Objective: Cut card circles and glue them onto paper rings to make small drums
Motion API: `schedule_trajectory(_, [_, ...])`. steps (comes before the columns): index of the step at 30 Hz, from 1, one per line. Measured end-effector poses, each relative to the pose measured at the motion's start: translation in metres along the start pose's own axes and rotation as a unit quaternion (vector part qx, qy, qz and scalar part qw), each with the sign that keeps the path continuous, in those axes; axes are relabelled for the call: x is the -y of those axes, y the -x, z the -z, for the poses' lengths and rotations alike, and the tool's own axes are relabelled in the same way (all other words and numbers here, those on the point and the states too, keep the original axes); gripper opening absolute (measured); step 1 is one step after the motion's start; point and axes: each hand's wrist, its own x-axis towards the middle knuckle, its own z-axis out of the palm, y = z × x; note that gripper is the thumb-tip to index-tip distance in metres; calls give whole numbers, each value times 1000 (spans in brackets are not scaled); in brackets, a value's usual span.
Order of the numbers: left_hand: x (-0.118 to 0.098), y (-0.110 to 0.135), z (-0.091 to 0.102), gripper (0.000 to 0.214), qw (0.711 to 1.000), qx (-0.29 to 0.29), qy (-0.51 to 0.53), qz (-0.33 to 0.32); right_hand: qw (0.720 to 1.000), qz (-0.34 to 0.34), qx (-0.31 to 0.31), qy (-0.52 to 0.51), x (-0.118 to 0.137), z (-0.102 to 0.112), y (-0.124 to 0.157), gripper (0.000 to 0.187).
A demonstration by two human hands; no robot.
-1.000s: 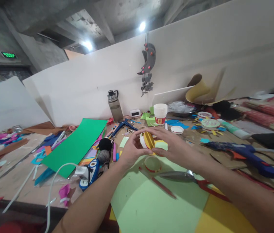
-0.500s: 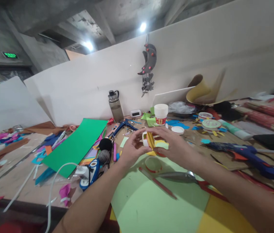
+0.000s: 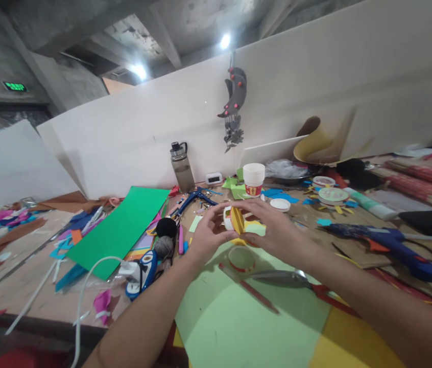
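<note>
Above the pale green sheet (image 3: 239, 317), both hands hold a short white paper cup piece (image 3: 228, 219) with a round yellow paper disc (image 3: 238, 220) against its side. My left hand (image 3: 210, 232) is closed round the cup piece from the left, thumb underneath. From the right, my right hand (image 3: 277, 227) grips the same piece with curved fingers, and some fingertips are hidden behind it. Just below lies a thin cut cup ring (image 3: 242, 259). A reddish pencil (image 3: 250, 290) and scissors (image 3: 283, 277) with red handles rest on the sheet, the scissors partly under my right forearm.
Stacked paper cups (image 3: 254, 180) and a white lid (image 3: 279, 205) stand behind my hands. A blue glue gun (image 3: 388, 243) lies at right, a green foam sheet (image 3: 124, 230) at left. Near it are a power strip (image 3: 142, 273) with a white cable and a water bottle (image 3: 182, 166).
The yellow disc has turned slightly, so more of its face shows. Both hands keep nearly the same place and grip.
</note>
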Motion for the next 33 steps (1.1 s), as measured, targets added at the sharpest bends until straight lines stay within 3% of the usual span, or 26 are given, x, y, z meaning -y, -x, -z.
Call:
schedule_trajectory(12, [0,0,0,63,1000,-18,4,10,999,40,-17,-16,-6,-3,3,61])
schedule_trajectory(21, [-1,0,-3,58,999,-22,26,7,999,-8,-4,-40,-7,-4,4,59])
schedule_trajectory(24, [0,0,-3,48,992,-26,111,63,998,-21,-4,-65,-8,-1,2,58])
schedule_trajectory(28, [1,-4,3,38,959,-48,225,167,995,-53,-26,-82,-8,5,-2,43])
schedule_trajectory(33, [-1,-6,4,41,939,-74,274,196,999,-24,-32,-21,-5,7,-2,34])
